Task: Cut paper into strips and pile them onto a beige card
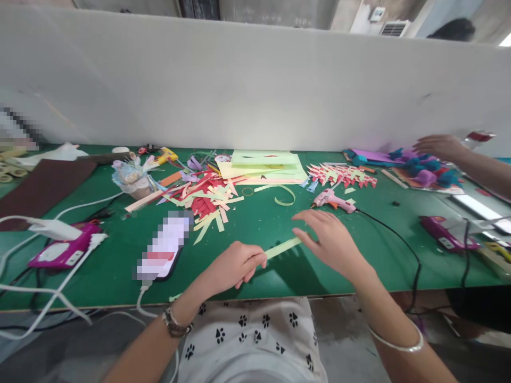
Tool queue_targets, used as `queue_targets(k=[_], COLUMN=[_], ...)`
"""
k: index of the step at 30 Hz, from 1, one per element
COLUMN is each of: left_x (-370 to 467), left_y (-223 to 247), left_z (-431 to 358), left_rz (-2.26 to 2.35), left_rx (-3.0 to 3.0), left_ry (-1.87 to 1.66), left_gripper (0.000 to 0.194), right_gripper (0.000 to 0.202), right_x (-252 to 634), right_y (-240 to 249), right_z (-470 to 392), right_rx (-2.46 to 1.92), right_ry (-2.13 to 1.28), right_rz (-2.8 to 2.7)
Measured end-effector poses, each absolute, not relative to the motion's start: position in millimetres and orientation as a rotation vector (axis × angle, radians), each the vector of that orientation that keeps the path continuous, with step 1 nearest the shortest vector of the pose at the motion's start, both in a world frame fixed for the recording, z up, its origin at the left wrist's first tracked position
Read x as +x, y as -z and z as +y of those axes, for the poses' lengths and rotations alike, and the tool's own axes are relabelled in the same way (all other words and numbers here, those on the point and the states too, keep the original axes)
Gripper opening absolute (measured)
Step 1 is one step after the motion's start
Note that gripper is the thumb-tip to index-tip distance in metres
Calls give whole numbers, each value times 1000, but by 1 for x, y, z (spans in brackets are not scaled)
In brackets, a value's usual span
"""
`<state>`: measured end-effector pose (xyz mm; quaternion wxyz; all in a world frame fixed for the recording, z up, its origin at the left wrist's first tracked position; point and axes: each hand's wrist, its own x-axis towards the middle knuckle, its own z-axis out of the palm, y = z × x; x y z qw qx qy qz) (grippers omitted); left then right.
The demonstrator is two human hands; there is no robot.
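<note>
Head view. Left hand [242, 261] with fingers curled together, clamped on one end of a pale green paper strip [282, 248]: flat, narrow, matte, slanting up to the right just above the table. Right hand [330, 240] palm down near the strip's other end, thumb and forefinger apart; cannot tell whether a fingertip touches the paper.

Just beyond the right hand, a pink glue gun [334, 201], smooth plastic, lying on its side, black cord trailing right. Left of it, a curled strip [294, 198], hook-shaped. Farther left, a loose heap of paper cuttings [203, 205], red, cream and green, edges straight, ends overlapping. Behind, pale sheets [293, 176] lying flat; to their right, a red-and-white checkered piece [345, 175] with jagged edges.

Phone [172, 239] near the left forearm, screen blurred, white cable plugged in. Magenta power strip [67, 250] at far left.

Surface: green tabletop [255, 223], smooth, speckled with scraps. Plain white partition [255, 85] along the back. Grey floor below. Another person's hand [439, 146] at right, over purple and teal pieces [429, 173].
</note>
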<state>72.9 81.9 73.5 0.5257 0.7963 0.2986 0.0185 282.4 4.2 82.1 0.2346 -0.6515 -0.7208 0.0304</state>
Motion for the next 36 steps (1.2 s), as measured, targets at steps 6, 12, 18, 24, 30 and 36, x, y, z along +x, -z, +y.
queue_targets(k=[6,12,18,24,30,36], left_x=[80,74,79,82,73,66], left_y=[-70,-63,-52,-41,-24,-16], left_z=[82,86,88,91,95,95], left_rz=[635,632,573,565,624,766], left_rx=[1992,2062,2115,2099,2392,2572], left_ry=[-38,13,35,64,-32,-4], left_gripper=[34,34,31,34,40,21], right_gripper=[33,37,25,27,26,31], right_x=[255,272,267,260,274,277], right_y=[-68,-61,-52,-40,-25,-5], right_z=[1,-3,-5,0,3,6], right_rx=[-1677,-1683,-1646,-1709,-1897,-1975], right_ry=[-110,-432,-427,-591,-620,-417], right_rz=[-2347,-2283,-2295,-2221,-2191,-2256])
